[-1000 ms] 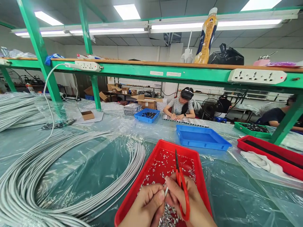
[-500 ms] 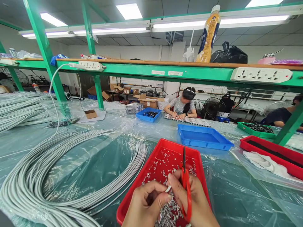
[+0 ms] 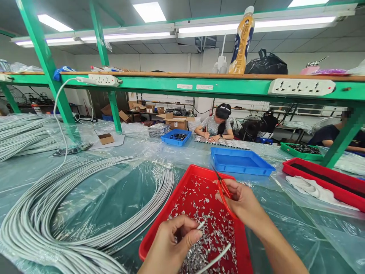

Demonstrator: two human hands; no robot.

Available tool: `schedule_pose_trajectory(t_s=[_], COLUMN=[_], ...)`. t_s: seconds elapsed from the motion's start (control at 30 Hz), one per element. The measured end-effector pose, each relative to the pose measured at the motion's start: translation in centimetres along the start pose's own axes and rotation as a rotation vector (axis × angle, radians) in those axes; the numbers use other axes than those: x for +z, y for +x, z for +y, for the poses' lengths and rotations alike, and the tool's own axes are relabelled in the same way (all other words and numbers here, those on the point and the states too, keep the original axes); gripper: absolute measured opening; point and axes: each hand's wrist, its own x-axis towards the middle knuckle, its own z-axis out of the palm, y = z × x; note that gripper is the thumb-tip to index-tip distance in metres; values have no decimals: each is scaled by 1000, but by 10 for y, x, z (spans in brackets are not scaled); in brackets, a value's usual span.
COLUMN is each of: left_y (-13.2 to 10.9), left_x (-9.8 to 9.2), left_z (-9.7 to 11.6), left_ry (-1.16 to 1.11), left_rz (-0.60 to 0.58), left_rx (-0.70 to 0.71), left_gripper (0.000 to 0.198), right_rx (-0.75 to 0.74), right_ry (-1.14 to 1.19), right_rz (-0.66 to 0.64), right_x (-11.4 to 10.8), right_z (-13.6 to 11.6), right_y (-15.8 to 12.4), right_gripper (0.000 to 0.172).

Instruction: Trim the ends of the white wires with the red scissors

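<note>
My left hand (image 3: 178,238) pinches the tip of a white cable (image 3: 201,224) between thumb and forefinger, over the red tray (image 3: 242,243). My right hand (image 3: 242,201) holds red-handled scissors (image 3: 226,196) above the tray's right side, with the dark blades pointing up and away, apart from the cable. Many small silver foil scraps (image 3: 196,249) lie in the tray. A second white cable end (image 3: 217,255) crosses the tray's near part, below my right hand. A large coil of light grey-white cable (image 3: 34,217) rests on the table left of the tray.
Beyond the red tray stands a blue tray (image 3: 242,161). At right are a white cloth (image 3: 310,188) and another red tray (image 3: 299,163). A person (image 3: 215,127) sits across the table. A green shelf beam (image 3: 159,83) with power strips runs overhead.
My right hand has moved right and away from the left with the scissors, which now tilt. A second cable end has come into sight. The left hand stays nearly in place.
</note>
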Motion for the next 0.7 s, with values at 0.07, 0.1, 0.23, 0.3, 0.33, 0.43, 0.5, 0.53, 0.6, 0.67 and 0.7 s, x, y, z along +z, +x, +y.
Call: schedule_pose_trajectory(t_s=[0.07, 0.1, 0.23, 0.3, 0.33, 0.43, 0.5, 0.53, 0.6, 0.67, 0.7], left_y=[-1, -2, -5, -6, -6, -7, -9, -10, -14, -18, -21], left_x=[-4, -5, -10, -11, -11, -10, -12, -15, -29, -50, -62], left_z=[0, 2, 12, 15, 16, 16, 15, 15, 12, 5, 0], left_ry=[-47, -98, -288, -353, -373, -384, -311, -215, 107, 499, 638], left_rz=[-39, -62, -117, -140, -153, -174, -209, -225, -217, -145, -133], left_rx=[-45, -82, -180, -208, -222, -257, -254, -223, -97, 50, 66], left_gripper=[33, 36, 40, 38, 37, 36, 36, 34, 26, 20, 23], right_rx=[33, 43, 4, -24, -31, -30, -33, -35, -42, -43, -42], right_ry=[13, 22, 18, -1, -6, 1, 6, 7, 11, 18, 21], right_rz=[-47, -58, -48, -55, -62, -95, -112, -118, -110, -75, -50], right_x=[-5, -6, 2, 8, 10, 16, 16, 15, 11, 5, 2], right_z=[-3, -6, -13, -14, -14, -12, -12, -13, -16, -21, -23], right_y=[0, -1, -8, -11, -13, -16, -17, -17, -16, -15, -15], right_gripper=[18, 20, 26, 25, 25, 29, 29, 28, 26, 27, 27])
